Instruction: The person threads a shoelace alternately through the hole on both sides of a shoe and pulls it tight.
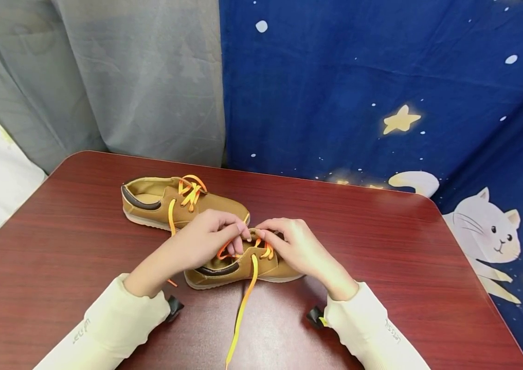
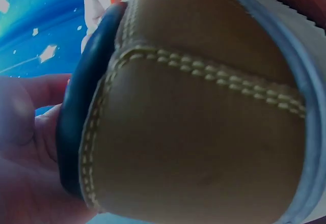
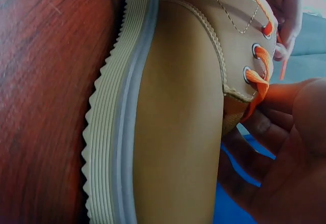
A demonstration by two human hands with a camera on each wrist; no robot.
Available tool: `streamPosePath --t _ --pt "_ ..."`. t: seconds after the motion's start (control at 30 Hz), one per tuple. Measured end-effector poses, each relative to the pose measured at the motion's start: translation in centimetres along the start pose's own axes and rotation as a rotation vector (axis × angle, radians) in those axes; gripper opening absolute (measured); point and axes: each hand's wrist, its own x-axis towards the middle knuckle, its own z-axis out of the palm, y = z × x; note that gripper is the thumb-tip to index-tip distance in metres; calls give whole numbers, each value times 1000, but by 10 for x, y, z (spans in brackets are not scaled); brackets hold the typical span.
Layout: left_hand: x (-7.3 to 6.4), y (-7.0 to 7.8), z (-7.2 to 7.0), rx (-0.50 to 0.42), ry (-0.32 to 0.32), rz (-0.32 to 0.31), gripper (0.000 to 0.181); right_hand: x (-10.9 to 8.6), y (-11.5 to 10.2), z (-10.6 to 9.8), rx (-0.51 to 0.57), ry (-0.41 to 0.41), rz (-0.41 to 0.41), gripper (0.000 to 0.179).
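Note:
A tan lace-up shoe [image 1: 224, 277] with a dark padded collar stands on the table, toe to the right. My left hand [image 1: 205, 236] is over its opening, thumb and forefinger pinching the orange shoelace [image 1: 222, 253] by the far eyelet flap. An orange lace end shows below those fingertips in the right wrist view. My right hand [image 1: 295, 244] grips the far eyelet flap [image 1: 254, 234], its fingers behind the crossed laces [image 3: 261, 79]. From the near eyelets a yellow lace end [image 1: 242, 308] trails to the front. The shoe's heel [image 2: 193, 132] fills the left wrist view.
A matching second shoe [image 1: 150, 210], its laces threaded, stands just behind and to the left, partly covered by my left hand. Its orange lace tip [image 1: 172, 282] lies left of the front shoe. The red-brown table [image 1: 381, 246] ends at grey [image 1: 150, 77] and blue [image 1: 335, 77] curtains.

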Motion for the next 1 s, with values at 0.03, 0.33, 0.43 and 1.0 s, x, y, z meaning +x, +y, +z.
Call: streamPosePath --t 0.03,0.33,0.43,1.0 --pt "-1 1 1 30 -13 -10 26 0 -1 0 4 1 11 18" --pt "-4 6 12 335 -42 -34 33 1 -3 3 22 -2 72 18" --pt "-4 6 15 422 -18 -24 31 1 -3 4 20 -1 78 18" --pt "-1 1 31 585 85 -32 39 1 2 4 96 -17 125 22"
